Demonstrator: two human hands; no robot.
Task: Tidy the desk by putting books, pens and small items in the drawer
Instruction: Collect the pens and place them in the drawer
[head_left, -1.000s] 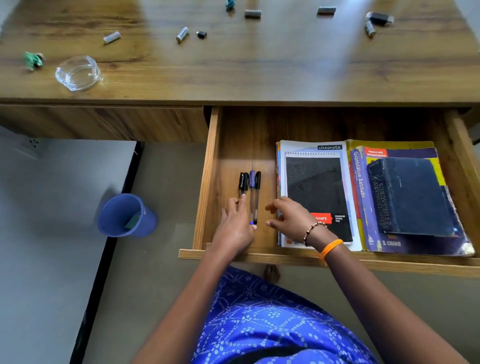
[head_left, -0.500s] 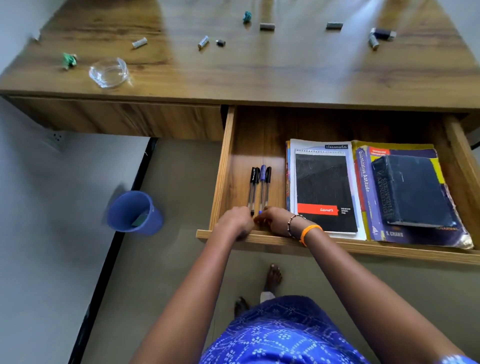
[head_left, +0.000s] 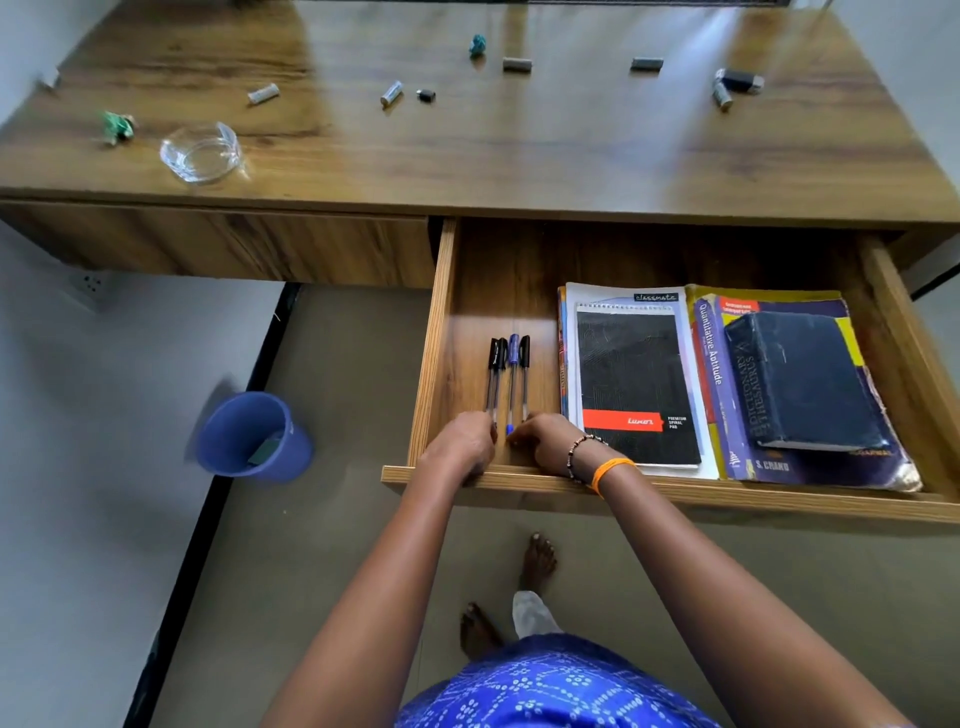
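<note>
Pens (head_left: 508, 379), four of them, lie side by side on the floor of the open drawer (head_left: 441, 332), caps toward 12 o'clock, just left of the stacked books (head_left: 636, 384). Both hands sit at the near ends: the left hand (head_left: 462, 447) and right hand (head_left: 545, 441) have their fingers curled down against the tips, though whether they pinch a barrel or only nudge it I cannot tell. To square the row well, I would press lightly and evenly from 6 o'clock, keeping the barrels parallel so none rolls toward the drawer's side wall. Up on the desk (head_left: 519, 156), toward 12 o'clock, small cylinders (head_left: 391, 93) and a glass dish (head_left: 201, 153) at 10 o'clock still wait.
</note>
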